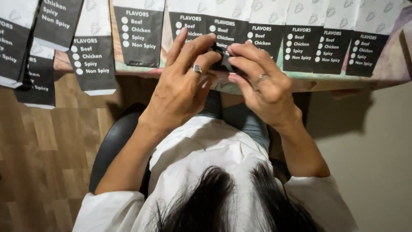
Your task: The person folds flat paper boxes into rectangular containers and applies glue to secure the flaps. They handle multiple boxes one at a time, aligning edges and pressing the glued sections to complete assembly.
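Both hands together at bench edge (343, 83), left hand (182, 92) and right hand (262, 83) pinching black end of one paper bag (223, 43) between fingertips. Bag sits mid-row; neighbouring bags (139, 34) overlap, black ends overhanging edge within easy reach. Both hands wear rings.
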